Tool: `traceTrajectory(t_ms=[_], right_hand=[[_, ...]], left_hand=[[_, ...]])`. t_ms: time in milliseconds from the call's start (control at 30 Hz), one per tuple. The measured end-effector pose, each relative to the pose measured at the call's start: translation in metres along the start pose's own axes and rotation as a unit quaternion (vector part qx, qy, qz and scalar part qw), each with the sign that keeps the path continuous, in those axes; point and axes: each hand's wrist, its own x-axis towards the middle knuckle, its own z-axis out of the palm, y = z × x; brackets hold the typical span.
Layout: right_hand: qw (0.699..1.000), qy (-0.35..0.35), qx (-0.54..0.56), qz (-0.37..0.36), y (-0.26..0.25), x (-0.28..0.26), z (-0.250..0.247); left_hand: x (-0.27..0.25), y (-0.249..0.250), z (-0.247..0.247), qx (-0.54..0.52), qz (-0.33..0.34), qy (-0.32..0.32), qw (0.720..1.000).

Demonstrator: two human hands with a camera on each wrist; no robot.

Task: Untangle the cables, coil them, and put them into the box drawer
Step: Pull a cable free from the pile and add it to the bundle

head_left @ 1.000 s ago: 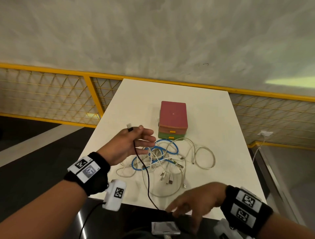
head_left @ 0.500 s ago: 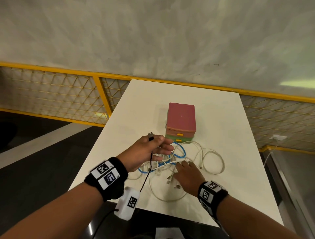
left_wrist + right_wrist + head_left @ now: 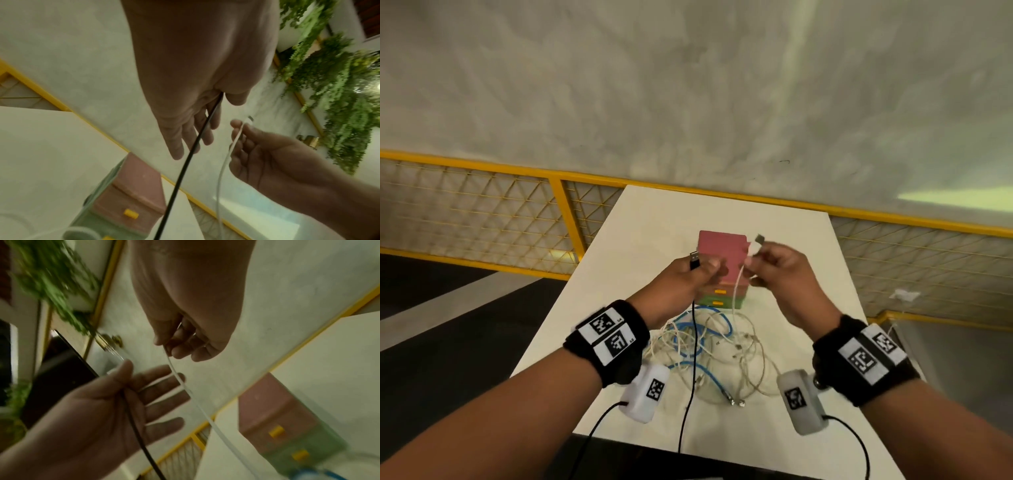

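Note:
My left hand (image 3: 700, 274) is raised in front of the box, its thumb pinning a black cable (image 3: 185, 170) against the straight fingers. The cable's USB plug (image 3: 694, 257) sticks up above the hand. My right hand (image 3: 774, 267) pinches a white cable (image 3: 195, 399) just below its plug (image 3: 758, 240), a short way right of the left hand. Both cables hang down to a tangle of white and blue cables (image 3: 709, 349) on the table. Behind the hands stands the pink and green box (image 3: 717, 246), its orange-handled drawers (image 3: 720, 292) shut.
The white table (image 3: 654, 233) is narrow, with its near edge just below my wrists. A yellow mesh railing (image 3: 571, 222) runs behind and beside it. The black cable (image 3: 688, 394) trails over the near table edge.
My right hand left the tangle and rose with a white cable end pinched in it. My left hand lifted the black cable higher, toward the box.

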Motion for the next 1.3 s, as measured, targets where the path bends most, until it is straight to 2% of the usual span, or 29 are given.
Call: traceTrajectory(t_ms=[133, 300, 400, 467, 500, 600, 667, 733, 800, 867, 1000, 1100, 1167, 1200, 1233, 1300], right_hand=[[1.0, -0.012, 0.012, -0.023, -0.036, 0.001, 0.003], [0.999, -0.029, 0.002, -0.025, -0.044, -0.01, 0.012], [0.999, -0.036, 0.029, 0.009, -0.041, -0.019, 0.014], [0.995, -0.021, 0.038, 0.092, -0.029, -0.026, 0.015], [0.986, -0.028, 0.04, 0.16, -0.019, -0.029, 0.016], [0.918, -0.122, 0.071, 0.371, 0.017, -0.042, 0.022], [0.879, -0.143, 0.149, 0.429, 0.038, -0.043, 0.027], [0.866, -0.08, 0.243, 0.43, 0.042, -0.035, 0.027], [0.858, 0.017, 0.312, 0.408, 0.037, -0.023, 0.018], [0.838, 0.088, 0.375, 0.387, 0.034, -0.012, 0.005], [0.8, 0.135, 0.476, 0.34, 0.034, 0.006, -0.002], [0.785, 0.149, 0.509, 0.321, 0.029, 0.018, -0.002], [0.791, 0.141, 0.496, 0.329, 0.032, 0.02, -0.002], [0.801, 0.134, 0.478, 0.334, 0.035, 0.018, 0.0], [0.812, 0.123, 0.46, 0.338, 0.038, 0.014, 0.004], [0.828, 0.086, 0.435, 0.343, 0.042, 0.003, 0.017]], left_hand=[[0.009, 0.03, 0.016, 0.023, 0.06, -0.039, 0.997], [0.013, 0.039, 0.024, -0.013, 0.022, -0.066, 0.997], [0.012, 0.036, 0.022, -0.02, 0.022, -0.064, 0.998], [0.012, 0.034, 0.02, -0.025, 0.018, -0.044, 0.999], [0.011, 0.035, 0.018, -0.031, 0.017, -0.029, 0.999], [0.008, 0.038, 0.016, -0.085, 0.027, -0.012, 0.996], [0.003, 0.042, 0.018, -0.129, 0.013, -0.027, 0.991], [-0.007, 0.043, 0.016, -0.129, -0.005, -0.047, 0.991], [-0.015, 0.036, 0.005, -0.086, -0.024, -0.064, 0.994], [-0.023, 0.025, -0.014, -0.048, -0.082, -0.085, 0.992], [-0.045, -0.001, -0.037, -0.038, -0.254, -0.135, 0.957], [-0.067, -0.02, -0.042, 0.12, -0.297, -0.212, 0.923], [-0.077, -0.026, -0.049, 0.171, -0.296, -0.238, 0.909], [-0.076, -0.024, -0.05, 0.158, -0.274, -0.229, 0.92], [-0.072, -0.019, -0.048, 0.129, -0.235, -0.197, 0.943], [-0.055, -0.005, -0.034, 0.068, -0.138, -0.066, 0.986]])
